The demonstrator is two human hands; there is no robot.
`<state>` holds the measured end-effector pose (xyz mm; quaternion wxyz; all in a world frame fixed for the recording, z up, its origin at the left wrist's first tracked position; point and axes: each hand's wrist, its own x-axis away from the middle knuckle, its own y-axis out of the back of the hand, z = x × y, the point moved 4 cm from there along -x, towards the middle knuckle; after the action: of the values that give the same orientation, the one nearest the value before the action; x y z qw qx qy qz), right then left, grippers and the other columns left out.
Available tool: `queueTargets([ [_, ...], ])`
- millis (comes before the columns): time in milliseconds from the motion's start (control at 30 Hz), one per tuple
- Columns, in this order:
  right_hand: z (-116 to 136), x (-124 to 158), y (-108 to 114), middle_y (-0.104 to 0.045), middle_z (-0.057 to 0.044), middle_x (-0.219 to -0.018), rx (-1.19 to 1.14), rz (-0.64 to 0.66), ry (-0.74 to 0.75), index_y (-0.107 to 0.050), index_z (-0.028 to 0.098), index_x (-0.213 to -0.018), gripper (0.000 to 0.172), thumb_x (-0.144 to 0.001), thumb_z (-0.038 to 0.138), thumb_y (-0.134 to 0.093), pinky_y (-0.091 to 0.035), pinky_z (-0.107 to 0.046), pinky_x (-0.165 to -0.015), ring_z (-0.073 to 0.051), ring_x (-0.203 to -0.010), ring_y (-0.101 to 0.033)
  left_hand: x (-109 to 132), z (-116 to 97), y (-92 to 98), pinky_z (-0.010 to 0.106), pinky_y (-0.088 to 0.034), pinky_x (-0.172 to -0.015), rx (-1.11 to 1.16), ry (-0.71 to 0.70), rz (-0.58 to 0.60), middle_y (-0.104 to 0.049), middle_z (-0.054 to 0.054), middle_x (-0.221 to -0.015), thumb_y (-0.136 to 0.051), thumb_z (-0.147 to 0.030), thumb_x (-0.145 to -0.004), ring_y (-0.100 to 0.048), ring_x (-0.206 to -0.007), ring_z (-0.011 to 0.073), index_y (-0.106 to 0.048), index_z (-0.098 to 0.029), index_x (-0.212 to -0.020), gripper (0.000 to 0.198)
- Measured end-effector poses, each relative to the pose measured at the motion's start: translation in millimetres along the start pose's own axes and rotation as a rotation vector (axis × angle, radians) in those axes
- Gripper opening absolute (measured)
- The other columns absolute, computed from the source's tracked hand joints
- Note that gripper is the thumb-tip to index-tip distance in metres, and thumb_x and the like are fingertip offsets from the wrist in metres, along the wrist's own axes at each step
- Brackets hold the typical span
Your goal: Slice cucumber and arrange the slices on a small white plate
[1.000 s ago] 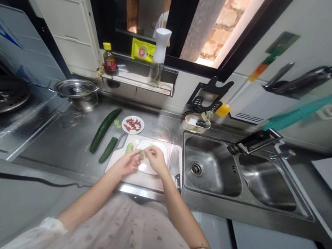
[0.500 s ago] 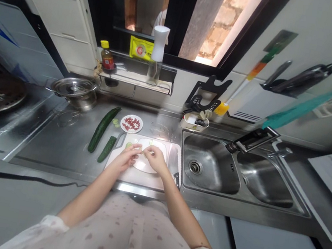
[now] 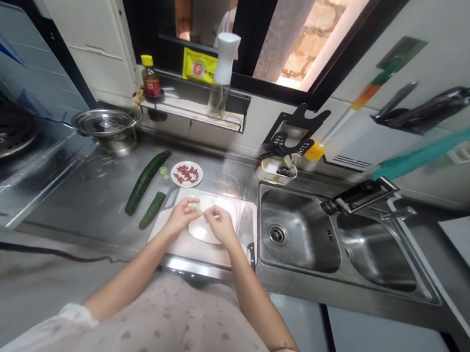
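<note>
My left hand (image 3: 183,214) is closed on a few pale green cucumber slices (image 3: 198,207), held over the left side of a white plate (image 3: 209,236). Close beside it, my right hand (image 3: 218,224) has its thumb and fingertips pinched together over the plate; what lies between them is too small to make out. Another pale slice (image 3: 214,201) shows at the plate's far rim. The plate rests on a light cutting board (image 3: 199,253). A knife (image 3: 251,253) with a black handle lies along the board's right edge.
Left of the board lie a long cucumber (image 3: 146,184) and a shorter cut cucumber (image 3: 152,210). Several cucumber slices (image 3: 164,172) sit beside a small plate (image 3: 173,179) of chopped red pieces. A lidded steel pot (image 3: 109,134) stands farther left; the double sink (image 3: 297,234) is at right.
My left hand has closed and risen slightly, with cucumber slices now in its fingers. The slices that lay on the board by it no longer show there. My right hand has barely moved.
</note>
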<state>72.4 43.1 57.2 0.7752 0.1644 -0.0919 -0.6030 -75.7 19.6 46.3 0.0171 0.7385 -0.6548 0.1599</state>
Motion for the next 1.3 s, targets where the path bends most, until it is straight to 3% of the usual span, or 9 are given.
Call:
queueTargets([
  [167,-3,-1,-1,-0.065,-0.001,-0.069,-0.018,0.011,-0.002,-0.063,0.018,-0.07,0.018,-0.079,0.03,-0.053,-0.045,-0.026,-0.068,-0.015,-0.072,-0.058,2,-3,-1.9,0.022,-0.043,-0.068,-0.047,-0.125,0.001,-0.064,0.0,-0.076,-0.075,-0.031,-0.062,-0.06,-0.072,0.0128,-0.059,-0.017,-0.108,0.051],
  [433,-2,0,1,-0.065,-0.001,-0.07,-0.056,0.011,-0.003,-0.062,0.018,-0.069,0.017,-0.078,0.029,-0.053,-0.046,-0.027,-0.068,-0.015,-0.072,-0.059,3,-5,-5.3,0.024,-0.044,-0.071,-0.131,-0.226,-0.02,-0.063,0.001,-0.078,-0.072,-0.03,-0.067,-0.059,-0.076,0.014,-0.059,-0.017,-0.109,0.046],
  [900,-18,1,-1,-0.061,0.002,-0.063,-0.226,0.015,-0.123,-0.058,0.019,-0.079,0.014,-0.077,0.033,-0.057,-0.047,-0.025,-0.059,-0.013,-0.061,-0.059,-2,6,-8.7,0.023,-0.044,-0.066,-0.093,-0.184,-0.071,-0.059,-0.003,-0.068,-0.073,-0.032,-0.065,-0.057,-0.066,0.0121,-0.061,-0.017,-0.105,0.044],
  [1100,-31,-6,4,-0.06,0.002,-0.062,-0.175,-0.012,-0.095,-0.061,0.018,-0.08,0.016,-0.078,0.032,-0.055,-0.048,-0.026,-0.063,-0.013,-0.062,-0.059,-11,16,-6.7,0.022,-0.042,-0.064,-0.096,-0.171,-0.074,-0.058,-0.003,-0.066,-0.073,-0.029,-0.064,-0.057,-0.065,0.0122,-0.062,-0.017,-0.097,0.036],
  [1300,-51,-17,14,-0.066,-0.001,-0.074,0.047,-0.06,-0.075,-0.064,0.018,-0.078,0.014,-0.077,0.027,-0.054,-0.047,-0.029,-0.072,-0.015,-0.072,-0.06,-28,23,-8.2,0.025,-0.044,-0.069,-0.183,-0.191,-0.114,-0.063,0.001,-0.071,-0.072,-0.022,-0.062,-0.06,-0.072,0.0153,-0.064,-0.018,-0.079,0.019],
])
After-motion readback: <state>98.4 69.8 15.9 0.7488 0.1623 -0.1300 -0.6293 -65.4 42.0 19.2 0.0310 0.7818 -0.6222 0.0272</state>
